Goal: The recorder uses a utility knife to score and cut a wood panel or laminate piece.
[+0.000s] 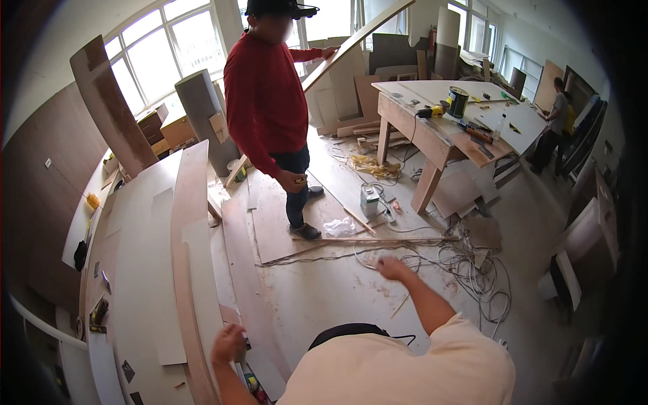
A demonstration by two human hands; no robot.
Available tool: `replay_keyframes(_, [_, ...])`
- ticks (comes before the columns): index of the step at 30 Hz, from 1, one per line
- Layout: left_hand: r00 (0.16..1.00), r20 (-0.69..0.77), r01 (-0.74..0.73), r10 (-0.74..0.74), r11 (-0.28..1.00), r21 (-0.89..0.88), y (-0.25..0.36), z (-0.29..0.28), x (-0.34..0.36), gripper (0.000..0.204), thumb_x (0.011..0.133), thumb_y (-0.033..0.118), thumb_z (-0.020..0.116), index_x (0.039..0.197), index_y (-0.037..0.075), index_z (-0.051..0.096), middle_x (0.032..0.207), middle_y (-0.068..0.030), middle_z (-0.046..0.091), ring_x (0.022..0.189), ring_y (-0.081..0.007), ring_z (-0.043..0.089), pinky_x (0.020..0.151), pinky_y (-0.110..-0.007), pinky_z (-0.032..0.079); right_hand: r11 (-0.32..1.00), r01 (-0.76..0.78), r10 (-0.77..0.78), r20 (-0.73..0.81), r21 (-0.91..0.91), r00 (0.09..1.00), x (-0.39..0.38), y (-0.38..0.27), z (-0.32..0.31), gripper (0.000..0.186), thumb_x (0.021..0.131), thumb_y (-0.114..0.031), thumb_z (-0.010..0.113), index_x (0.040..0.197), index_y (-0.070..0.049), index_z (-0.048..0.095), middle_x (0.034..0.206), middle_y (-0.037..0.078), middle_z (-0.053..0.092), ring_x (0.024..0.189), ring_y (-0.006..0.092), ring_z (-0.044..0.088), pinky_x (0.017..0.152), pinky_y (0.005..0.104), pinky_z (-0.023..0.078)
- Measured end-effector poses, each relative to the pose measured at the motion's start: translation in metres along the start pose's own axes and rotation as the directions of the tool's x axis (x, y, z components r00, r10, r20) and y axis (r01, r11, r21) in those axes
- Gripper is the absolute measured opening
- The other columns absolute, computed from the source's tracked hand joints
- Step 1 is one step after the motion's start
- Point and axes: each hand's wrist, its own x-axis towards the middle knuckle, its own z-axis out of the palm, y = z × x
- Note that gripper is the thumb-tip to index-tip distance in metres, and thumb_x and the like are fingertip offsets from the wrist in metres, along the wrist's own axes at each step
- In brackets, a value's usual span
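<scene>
My left hand (pixel 229 343) is held low beside the near edge of a long pale panel bench (pixel 138 243). Its fingers are curled together, and anything inside them is hidden. Farther out, my right hand (pixel 390 268) hangs in the air above the floor, with loose white cables (pixel 472 270) beyond and to its right. That hand is closed too, and I cannot make out anything in it. Across from me a person in a red top (pixel 260 101) steadies a large tilted board (pixel 361 42) with one raised hand. Their other hand is lowered, with something small in it.
A wooden worktable (pixel 422 128) at the right back carries a black can (pixel 457 101), a yellow power tool (pixel 432 111) and hand tools. On the floor lie a crumpled plastic bag (pixel 339 227), a box-shaped container (pixel 369 200) and wood strips. Other people (pixel 557 125) stand far right.
</scene>
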Motion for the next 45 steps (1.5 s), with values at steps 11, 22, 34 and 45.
replay_keyframes(11, [0.958,-0.082,0.288,-0.276,0.91,0.297,-0.16,0.045,-0.066,0.024,0.085,0.007,0.07,0.107,-0.001,0.066,0.078,-0.0059,0.063,0.063,-0.0136,0.058,0.058,-0.03,0.049,0.759,-0.418,0.593,0.266,-0.5,0.76,-0.23,0.219,0.148,0.046,0.088,-0.044,0.062,0.116,-0.008,0.07,0.125,0.017,0.065,0.118,0.0332,0.06,0.098,0.0421,0.048])
replay_keyframes(22, [0.929,-0.358,0.165,-0.095,0.971,0.172,-0.142,0.106,-0.161,0.018,0.084,0.011,0.072,0.094,-0.003,0.067,0.078,-0.0057,0.067,0.071,-0.0123,0.061,0.066,-0.027,0.05,0.967,0.222,-0.153,0.414,-0.123,0.897,-0.018,0.088,0.152,0.021,0.074,-0.015,0.066,0.089,-0.003,0.074,0.085,0.018,0.072,0.078,0.0306,0.07,0.074,0.0396,0.055])
replay_keyframes(34, [0.551,-0.829,0.235,-0.091,0.971,0.05,-0.167,0.043,-0.34,0.017,0.092,0.016,0.066,0.091,-0.001,0.065,0.074,-0.0026,0.065,0.062,-0.0088,0.056,0.056,-0.025,0.044,0.892,0.356,-0.123,0.609,-0.278,0.784,-0.144,0.044,0.213,0.041,0.09,-0.037,0.058,0.094,0.001,0.072,0.096,0.026,0.069,0.093,0.0401,0.066,0.085,0.0466,0.051])
replay_keyframes(45, [0.481,-0.855,0.131,0.194,0.948,0.289,-0.212,-0.092,-0.394,0.015,0.092,0.011,0.063,0.092,-0.004,0.064,0.08,-0.0091,0.067,0.074,-0.0168,0.062,0.07,-0.031,0.05,0.973,0.007,0.114,0.502,-0.232,0.857,-0.204,0.07,0.26,0.014,0.072,-0.005,0.066,0.084,-0.002,0.071,0.071,0.013,0.069,0.066,0.0266,0.066,0.066,0.0388,0.054])
